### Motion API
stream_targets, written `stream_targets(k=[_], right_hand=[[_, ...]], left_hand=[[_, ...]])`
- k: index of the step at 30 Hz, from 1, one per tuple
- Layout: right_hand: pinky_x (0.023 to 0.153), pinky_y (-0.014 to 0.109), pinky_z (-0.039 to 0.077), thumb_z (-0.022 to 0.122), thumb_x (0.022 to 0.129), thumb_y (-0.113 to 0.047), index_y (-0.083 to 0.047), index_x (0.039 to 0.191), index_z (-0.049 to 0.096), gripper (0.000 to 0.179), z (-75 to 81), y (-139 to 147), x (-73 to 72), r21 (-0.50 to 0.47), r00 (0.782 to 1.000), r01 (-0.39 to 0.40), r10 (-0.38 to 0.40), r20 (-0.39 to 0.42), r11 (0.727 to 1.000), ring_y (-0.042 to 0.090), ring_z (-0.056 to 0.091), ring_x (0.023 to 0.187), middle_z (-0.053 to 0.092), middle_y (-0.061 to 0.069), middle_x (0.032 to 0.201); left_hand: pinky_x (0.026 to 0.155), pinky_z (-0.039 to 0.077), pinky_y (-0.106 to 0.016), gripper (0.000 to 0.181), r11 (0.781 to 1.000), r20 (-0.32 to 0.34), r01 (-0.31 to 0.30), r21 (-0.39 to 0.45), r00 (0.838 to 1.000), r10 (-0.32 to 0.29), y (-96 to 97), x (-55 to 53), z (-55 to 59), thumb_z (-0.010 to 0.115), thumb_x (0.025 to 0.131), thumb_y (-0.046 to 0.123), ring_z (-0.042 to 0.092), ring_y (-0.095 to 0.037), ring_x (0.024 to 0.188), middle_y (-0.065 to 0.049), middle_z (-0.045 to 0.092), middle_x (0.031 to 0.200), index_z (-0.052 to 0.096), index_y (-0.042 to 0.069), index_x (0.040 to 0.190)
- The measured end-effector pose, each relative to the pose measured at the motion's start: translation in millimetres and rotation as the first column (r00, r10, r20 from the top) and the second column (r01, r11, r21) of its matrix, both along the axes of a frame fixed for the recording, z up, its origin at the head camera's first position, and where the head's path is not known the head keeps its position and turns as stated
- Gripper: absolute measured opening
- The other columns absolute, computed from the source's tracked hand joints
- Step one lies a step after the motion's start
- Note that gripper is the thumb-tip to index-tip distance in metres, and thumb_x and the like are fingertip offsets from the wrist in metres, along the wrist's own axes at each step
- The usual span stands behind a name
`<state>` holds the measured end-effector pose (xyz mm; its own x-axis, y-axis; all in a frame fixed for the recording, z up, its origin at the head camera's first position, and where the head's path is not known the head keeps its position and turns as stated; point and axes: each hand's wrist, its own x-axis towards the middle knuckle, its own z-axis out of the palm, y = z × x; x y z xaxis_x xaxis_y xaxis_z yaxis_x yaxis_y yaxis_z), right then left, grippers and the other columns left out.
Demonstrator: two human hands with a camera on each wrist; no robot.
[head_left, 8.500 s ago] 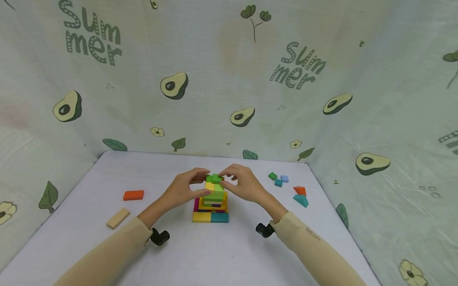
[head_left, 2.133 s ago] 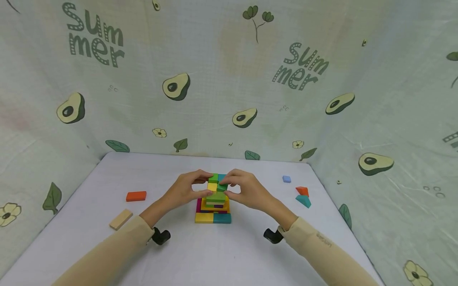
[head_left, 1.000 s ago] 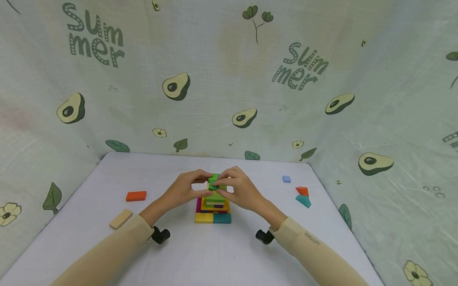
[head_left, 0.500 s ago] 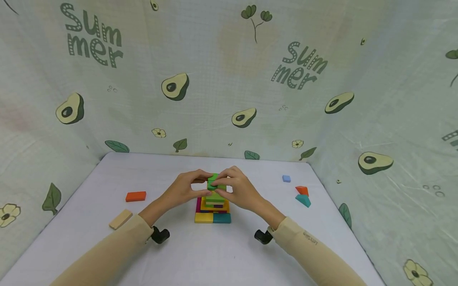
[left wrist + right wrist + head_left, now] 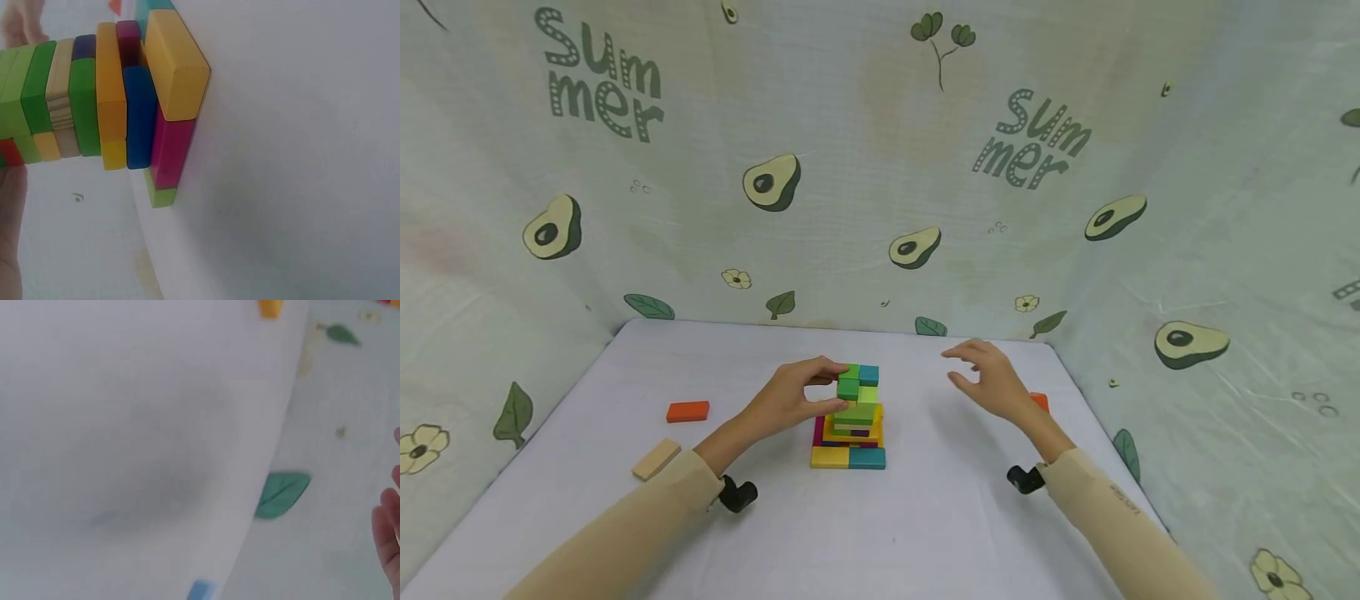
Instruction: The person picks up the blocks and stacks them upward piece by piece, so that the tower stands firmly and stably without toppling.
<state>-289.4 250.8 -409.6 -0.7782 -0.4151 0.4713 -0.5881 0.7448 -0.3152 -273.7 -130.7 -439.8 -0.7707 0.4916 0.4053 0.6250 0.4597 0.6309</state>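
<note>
A stepped tower of coloured wooden blocks (image 5: 854,414) stands mid-table, wide at its base and narrow above. Near its top, a green block (image 5: 847,389) sits at the front left and a teal block (image 5: 868,375) at the back right. My left hand (image 5: 797,387) holds the upper left side, thumb in front and fingers behind. The left wrist view shows the tower's layers (image 5: 111,81) sideways. Well to the right of the tower, my right hand (image 5: 992,383) hovers with fingers spread from the thumb and nothing between them.
An orange block (image 5: 688,412) and a plain wooden block (image 5: 657,459) lie on the left of the table. Behind the right hand, an orange piece (image 5: 1041,400) shows partly. A light blue block (image 5: 201,590) appears at the right wrist view's lower edge.
My right hand has let go of the green block on the upper front of the tower and moved right. Before that, it moved this block leftward. The left hand stays at the tower.
</note>
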Motion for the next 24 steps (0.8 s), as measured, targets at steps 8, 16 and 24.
stream_targets(k=[8, 16, 24], right_hand=[[0.1, 0.061, 0.053, 0.072, 0.097, -0.005, 0.002, 0.139, 0.065, 0.043, -37.4, 95, -44.0, 0.157, 0.938, 0.2, -0.235, 0.255, 0.967, 0.046, 0.06, 0.119, 0.059, 0.027, 0.137], [0.114, 0.065, 0.043, 0.064, 0.096, 0.0, 0.011, 0.145, 0.056, 0.051, -51.9, 110, -55.3, 0.297, 0.895, 0.184, -0.285, 0.344, 0.937, 0.053, 0.054, 0.134, 0.057, 0.034, 0.145], [0.086, 0.048, 0.06, 0.071, 0.089, 0.003, 0.007, 0.124, 0.073, 0.035, -62.3, 88, -52.4, 0.17, 0.956, 0.105, -0.147, 0.255, 0.98, 0.027, 0.069, 0.091, 0.075, 0.02, 0.112]], left_hand=[[0.103, 0.058, -0.047, 0.057, 1.0, 0.01, 0.007, 0.025, 1.0, -0.007, -1.3, 1.0, -1.7, 0.088, 0.089, 0.036, 0.069, -0.022, 0.124, 0.002, 0.071, 0.135, 0.066, 0.02, 0.14], [0.103, 0.057, -0.05, 0.057, 1.0, 0.004, 0.006, 0.027, 1.0, -0.006, 0.8, 1.7, -0.3, 0.088, 0.09, 0.037, 0.07, -0.025, 0.124, 0.002, 0.071, 0.133, 0.066, 0.02, 0.14], [0.103, 0.058, -0.046, 0.058, 1.0, 0.005, 0.007, 0.019, 1.0, -0.008, 1.7, 0.0, -0.2, 0.087, 0.09, 0.038, 0.069, -0.021, 0.123, 0.003, 0.071, 0.134, 0.066, 0.021, 0.14]])
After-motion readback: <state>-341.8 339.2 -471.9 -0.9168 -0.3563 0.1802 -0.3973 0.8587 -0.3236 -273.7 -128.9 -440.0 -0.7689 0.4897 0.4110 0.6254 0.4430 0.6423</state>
